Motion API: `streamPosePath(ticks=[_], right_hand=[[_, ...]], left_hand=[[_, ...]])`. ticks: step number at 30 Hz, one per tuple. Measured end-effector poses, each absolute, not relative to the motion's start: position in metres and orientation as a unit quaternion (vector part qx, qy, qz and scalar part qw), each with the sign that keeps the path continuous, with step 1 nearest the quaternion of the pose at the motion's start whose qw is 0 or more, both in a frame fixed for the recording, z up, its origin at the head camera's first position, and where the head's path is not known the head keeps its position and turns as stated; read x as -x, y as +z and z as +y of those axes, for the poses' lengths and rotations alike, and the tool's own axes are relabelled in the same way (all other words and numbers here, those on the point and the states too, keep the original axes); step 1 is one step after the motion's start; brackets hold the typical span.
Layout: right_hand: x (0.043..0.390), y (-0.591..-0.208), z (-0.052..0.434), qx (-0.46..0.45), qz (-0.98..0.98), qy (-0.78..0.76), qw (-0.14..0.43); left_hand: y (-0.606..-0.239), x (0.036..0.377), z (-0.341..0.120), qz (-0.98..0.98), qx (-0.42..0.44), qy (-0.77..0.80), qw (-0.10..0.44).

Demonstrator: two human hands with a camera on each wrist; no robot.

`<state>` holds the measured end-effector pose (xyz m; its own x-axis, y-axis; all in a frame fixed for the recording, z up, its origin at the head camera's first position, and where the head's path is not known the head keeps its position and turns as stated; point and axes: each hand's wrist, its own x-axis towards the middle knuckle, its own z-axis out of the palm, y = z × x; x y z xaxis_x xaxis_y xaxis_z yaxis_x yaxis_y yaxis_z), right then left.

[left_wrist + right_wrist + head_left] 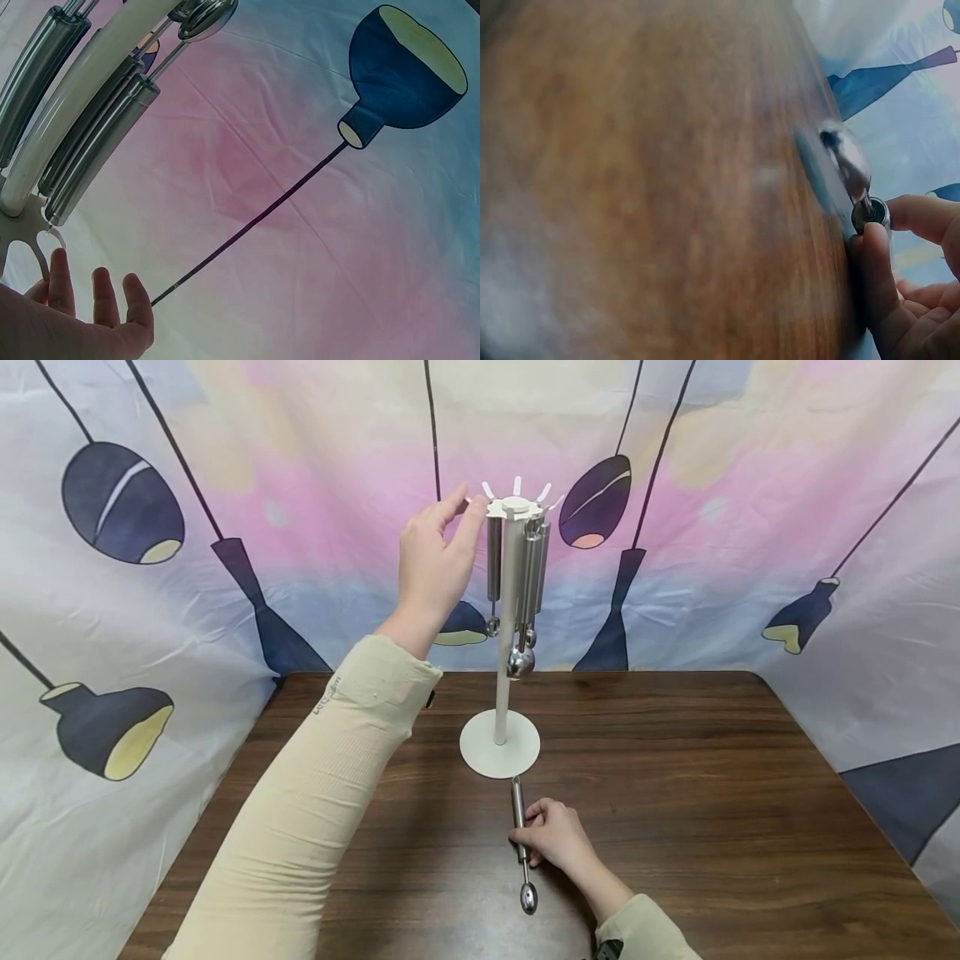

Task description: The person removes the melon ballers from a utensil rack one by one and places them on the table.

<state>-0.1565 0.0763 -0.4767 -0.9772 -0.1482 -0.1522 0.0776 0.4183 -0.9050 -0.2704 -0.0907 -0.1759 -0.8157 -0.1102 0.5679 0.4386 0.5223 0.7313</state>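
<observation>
L hand [433,564] raised, fingers loose, fingertips at the hook ring of white utensil stand [501,752]; R hand [557,837] grips steel scoop [521,843] lying on wood table [712,793] just in front of stand base

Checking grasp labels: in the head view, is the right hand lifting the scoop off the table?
No. The right hand grips the scoop, which lies flat on the table.
</observation>
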Motion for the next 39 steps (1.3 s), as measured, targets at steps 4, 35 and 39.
streamPosePath(ticks=[4, 35, 39], right_hand=[[0.155, -0.476, 0.076, 0.024, 0.842, -0.531, 0.098], [0.175, -0.450, 0.085, 0.036, 0.865, -0.480, 0.143], [0.186, -0.432, 0.087, 0.034, 0.861, -0.494, 0.120]], left_hand=[[-0.176, 0.270, -0.090, -0.822, 0.102, -0.481, 0.287], [-0.173, 0.277, -0.091, -0.829, 0.112, -0.450, 0.314], [-0.172, 0.277, -0.092, -0.828, 0.114, -0.446, 0.320]])
